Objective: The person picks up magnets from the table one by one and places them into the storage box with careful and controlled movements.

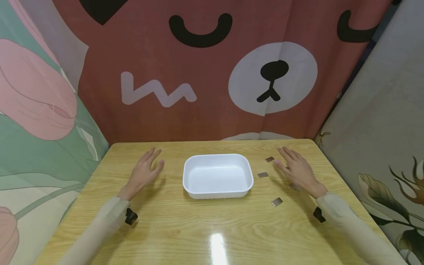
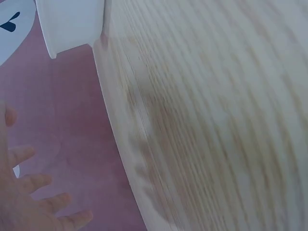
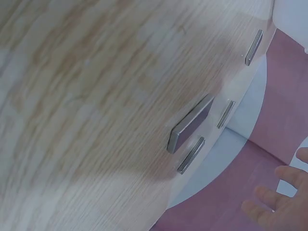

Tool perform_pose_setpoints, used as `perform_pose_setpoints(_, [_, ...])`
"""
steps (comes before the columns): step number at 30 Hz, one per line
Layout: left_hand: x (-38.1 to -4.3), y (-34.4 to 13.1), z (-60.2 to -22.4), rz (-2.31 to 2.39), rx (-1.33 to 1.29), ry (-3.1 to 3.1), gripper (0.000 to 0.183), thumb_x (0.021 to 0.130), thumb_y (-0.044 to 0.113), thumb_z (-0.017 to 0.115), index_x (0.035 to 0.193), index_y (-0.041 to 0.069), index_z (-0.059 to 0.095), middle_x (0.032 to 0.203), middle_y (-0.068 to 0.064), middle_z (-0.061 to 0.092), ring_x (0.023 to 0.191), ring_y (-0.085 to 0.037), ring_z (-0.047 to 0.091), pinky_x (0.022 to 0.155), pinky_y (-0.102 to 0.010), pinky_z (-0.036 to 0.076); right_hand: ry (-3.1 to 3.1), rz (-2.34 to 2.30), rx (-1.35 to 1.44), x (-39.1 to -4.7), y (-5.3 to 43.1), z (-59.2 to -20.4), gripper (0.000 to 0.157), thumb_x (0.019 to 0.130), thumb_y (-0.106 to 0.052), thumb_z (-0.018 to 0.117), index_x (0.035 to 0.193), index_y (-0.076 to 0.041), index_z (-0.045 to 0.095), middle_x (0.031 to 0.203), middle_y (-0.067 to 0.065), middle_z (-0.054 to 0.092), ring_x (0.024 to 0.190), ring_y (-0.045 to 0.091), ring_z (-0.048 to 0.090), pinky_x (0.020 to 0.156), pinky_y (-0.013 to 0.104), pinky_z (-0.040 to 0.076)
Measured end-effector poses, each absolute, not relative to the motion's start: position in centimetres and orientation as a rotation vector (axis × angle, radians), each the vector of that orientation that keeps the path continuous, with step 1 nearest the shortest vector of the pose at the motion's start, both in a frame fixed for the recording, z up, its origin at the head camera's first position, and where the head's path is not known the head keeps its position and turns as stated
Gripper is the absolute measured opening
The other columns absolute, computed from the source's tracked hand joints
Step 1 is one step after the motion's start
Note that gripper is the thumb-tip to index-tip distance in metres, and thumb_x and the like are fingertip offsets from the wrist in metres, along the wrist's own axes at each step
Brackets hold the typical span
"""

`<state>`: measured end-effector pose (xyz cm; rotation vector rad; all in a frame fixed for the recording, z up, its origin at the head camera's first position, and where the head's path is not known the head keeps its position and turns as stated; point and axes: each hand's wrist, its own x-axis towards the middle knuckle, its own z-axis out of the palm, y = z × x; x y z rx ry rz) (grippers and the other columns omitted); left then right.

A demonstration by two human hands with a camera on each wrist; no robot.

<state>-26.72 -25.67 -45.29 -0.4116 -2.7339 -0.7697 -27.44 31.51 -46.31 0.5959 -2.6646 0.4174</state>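
A white rectangular tray (image 1: 217, 195) with rounded corners and nothing in it stands mid-table. To its left my left hand (image 1: 145, 172) is held over the wood, fingers spread and holding nothing; its fingers (image 2: 36, 183) show at the lower left of the left wrist view. On the other side my right hand (image 1: 297, 170) hovers with extended fingers above several small flat metallic rectangles, partly covering some. Uncovered ones include a far piece (image 1: 269, 159), a piece beside the tray (image 1: 263, 175) and a nearer piece (image 1: 276, 201). In the right wrist view, a thick-edged piece (image 3: 191, 123) lies flat.
The light wooden table (image 1: 179, 235) has a glare spot near its front. A red-brown curtain (image 1: 159, 121) with an animal face hangs along the back edge. Patterned cloths hang at the left (image 1: 39, 154) and right (image 1: 374, 121). Each wrist carries a small black device.
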Motion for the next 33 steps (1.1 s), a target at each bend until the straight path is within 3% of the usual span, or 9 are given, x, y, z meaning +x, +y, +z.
perform_pose_setpoints(8, [-26.7, -25.61, -45.48, -0.764, -0.422, -2.69, 0.059, 0.102, 0.042, 0.05, 0.151, 0.01, 0.042, 0.158, -0.02, 0.028, 0.141, -0.047, 0.028, 0.106, -0.073, 0.028, -2.669, 0.43, 0.593, -27.39, 31.14, -46.28, 0.063, 0.099, -0.032, 0.06, 0.15, -0.001, 0.04, 0.15, 0.027, 0.038, 0.132, 0.05, 0.038, 0.11, 0.063, 0.029])
perform_pose_setpoints(24, [-26.19, -25.27, -45.23, -0.795, -0.439, -2.691, 0.058, 0.103, 0.044, 0.048, 0.151, 0.012, 0.044, 0.159, -0.017, 0.028, 0.141, -0.045, 0.029, 0.107, -0.071, 0.029, -2.628, 0.438, 0.617, -27.19, 30.78, -46.28, 0.063, 0.101, -0.04, 0.056, 0.15, -0.003, 0.041, 0.149, 0.027, 0.041, 0.131, 0.05, 0.039, 0.109, 0.063, 0.031])
perform_pose_setpoints(33, [-26.16, -24.96, -45.11, -0.805, -0.46, -2.681, 0.057, 0.103, 0.042, 0.05, 0.15, 0.012, 0.044, 0.159, -0.016, 0.029, 0.14, -0.045, 0.03, 0.105, -0.072, 0.032, -2.622, 0.444, 0.616, -26.9, 30.61, -46.06, 0.064, 0.097, -0.031, 0.063, 0.15, -0.003, 0.042, 0.149, 0.026, 0.04, 0.131, 0.05, 0.04, 0.108, 0.063, 0.032])
